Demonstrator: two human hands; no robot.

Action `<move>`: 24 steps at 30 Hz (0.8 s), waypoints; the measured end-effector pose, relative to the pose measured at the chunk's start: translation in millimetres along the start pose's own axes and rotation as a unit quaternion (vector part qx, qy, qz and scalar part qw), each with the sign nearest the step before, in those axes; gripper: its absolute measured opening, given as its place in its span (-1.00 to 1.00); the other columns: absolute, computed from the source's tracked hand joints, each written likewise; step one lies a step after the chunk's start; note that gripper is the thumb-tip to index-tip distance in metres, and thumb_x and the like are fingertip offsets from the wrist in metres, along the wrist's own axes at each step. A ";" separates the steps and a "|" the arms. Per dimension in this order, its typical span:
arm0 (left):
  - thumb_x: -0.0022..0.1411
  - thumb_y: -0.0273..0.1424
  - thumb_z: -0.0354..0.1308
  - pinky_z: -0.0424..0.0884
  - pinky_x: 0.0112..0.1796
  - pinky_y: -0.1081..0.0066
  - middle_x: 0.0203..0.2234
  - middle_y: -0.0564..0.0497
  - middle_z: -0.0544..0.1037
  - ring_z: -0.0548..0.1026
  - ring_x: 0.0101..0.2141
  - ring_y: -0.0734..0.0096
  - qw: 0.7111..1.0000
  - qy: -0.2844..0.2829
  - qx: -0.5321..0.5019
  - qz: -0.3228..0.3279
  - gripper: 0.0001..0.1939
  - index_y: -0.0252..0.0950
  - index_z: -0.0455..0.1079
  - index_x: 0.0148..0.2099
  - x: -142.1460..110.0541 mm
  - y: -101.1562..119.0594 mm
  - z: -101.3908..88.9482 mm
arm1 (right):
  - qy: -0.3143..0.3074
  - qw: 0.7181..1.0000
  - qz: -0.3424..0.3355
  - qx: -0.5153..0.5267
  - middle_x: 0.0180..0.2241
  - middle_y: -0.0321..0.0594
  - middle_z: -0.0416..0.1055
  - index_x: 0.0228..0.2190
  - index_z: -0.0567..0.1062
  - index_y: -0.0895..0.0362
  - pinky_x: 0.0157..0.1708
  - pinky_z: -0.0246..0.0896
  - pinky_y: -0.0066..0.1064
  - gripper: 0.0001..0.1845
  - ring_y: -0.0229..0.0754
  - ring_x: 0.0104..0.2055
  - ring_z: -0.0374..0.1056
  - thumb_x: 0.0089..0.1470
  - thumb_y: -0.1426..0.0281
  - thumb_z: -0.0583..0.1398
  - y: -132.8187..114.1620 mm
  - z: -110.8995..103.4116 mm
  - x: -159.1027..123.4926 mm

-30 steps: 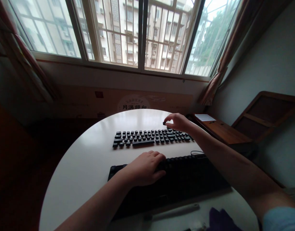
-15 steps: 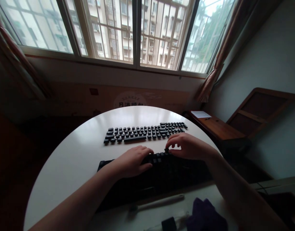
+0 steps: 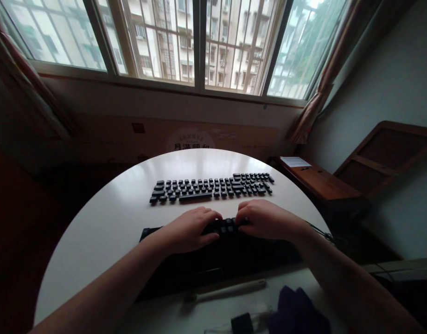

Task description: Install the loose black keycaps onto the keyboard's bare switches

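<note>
Black keyboard (image 3: 199, 266) flat on white table (image 3: 105, 222). Left hand (image 3: 188, 228) over its left half, thumb and fingers apart. Right hand (image 3: 264, 218) curled at the far-edge keys (image 3: 229, 229); can't tell whether pinching one. Loose black keycaps (image 3: 195, 197) in rows beyond keyboard. Brush (image 3: 230, 291) and purple object (image 3: 292, 311) on near side.

Daylight from the window (image 3: 199, 46) glazes the table (image 3: 105, 218).
</note>
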State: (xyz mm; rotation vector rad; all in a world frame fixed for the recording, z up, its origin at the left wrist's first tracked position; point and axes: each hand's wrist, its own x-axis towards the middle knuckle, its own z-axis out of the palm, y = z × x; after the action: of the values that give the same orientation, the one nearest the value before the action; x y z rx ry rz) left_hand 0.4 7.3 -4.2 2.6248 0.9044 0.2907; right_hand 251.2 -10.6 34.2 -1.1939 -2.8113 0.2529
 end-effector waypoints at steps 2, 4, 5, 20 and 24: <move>0.26 -0.25 0.17 0.36 -0.06 0.24 -0.07 -0.08 0.51 0.46 -0.07 0.14 1.000 -0.001 0.000 -0.001 -0.60 -0.19 0.35 0.13 0.1 0.2 -0.1 | -0.003 1.000 0.007 -0.003 -0.34 -0.26 0.53 -0.35 0.62 0.07 -0.34 0.10 -0.43 -0.84 -0.20 -0.32 0.39 -0.02 0.45 0.25 0.4 0.2 0.0; 0.26 -0.26 0.17 0.36 -0.05 0.23 -0.07 -0.08 0.51 0.45 -0.06 0.13 1.000 -0.001 0.001 -0.003 -0.60 -0.19 0.35 0.13 0.1 0.8 -0.4 | -0.005 1.000 0.012 -0.005 -0.35 -0.25 0.53 -0.36 0.62 0.08 -0.34 0.10 -0.42 -0.84 -0.19 -0.32 0.39 -0.03 0.46 0.25 0.7 0.1 -0.1; 0.26 -0.27 0.18 0.36 -0.05 0.23 -0.07 -0.08 0.51 0.45 -0.06 0.13 1.000 -0.002 0.000 -0.004 -0.60 -0.19 0.34 0.12 0.0 1.0 -0.6 | -0.006 1.000 0.012 -0.006 -0.35 -0.25 0.53 -0.36 0.62 0.09 -0.33 0.11 -0.42 -0.85 -0.19 -0.32 0.39 -0.03 0.46 0.25 0.5 0.1 -0.2; 0.25 -0.39 0.16 0.33 0.06 0.10 0.13 -0.08 0.39 0.40 0.05 0.06 0.993 0.037 0.046 0.105 -0.52 -0.04 0.31 0.22 1.2 22.9 4.7 | -0.015 0.994 0.064 -0.088 -0.34 -0.14 0.54 -0.38 0.61 0.10 -0.41 0.08 -0.39 -0.85 -0.14 -0.36 0.42 0.03 0.38 0.21 -21.4 3.9 1.8; 0.27 -0.32 0.18 0.31 0.09 0.01 0.23 -0.10 0.31 0.36 0.11 -0.02 0.994 0.026 0.052 0.091 -0.46 0.00 0.25 0.28 3.5 24.2 11.2 | -0.010 0.997 0.049 -0.061 -0.35 -0.18 0.56 -0.40 0.62 0.08 -0.38 0.09 -0.41 -0.86 -0.14 -0.33 0.43 0.00 0.42 0.23 -12.2 4.8 2.9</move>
State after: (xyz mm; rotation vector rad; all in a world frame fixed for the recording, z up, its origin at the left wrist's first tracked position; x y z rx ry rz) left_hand 19.9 -11.1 -4.8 2.8145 0.7158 0.3697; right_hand 239.9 -17.5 31.7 -1.3638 -2.8257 0.1006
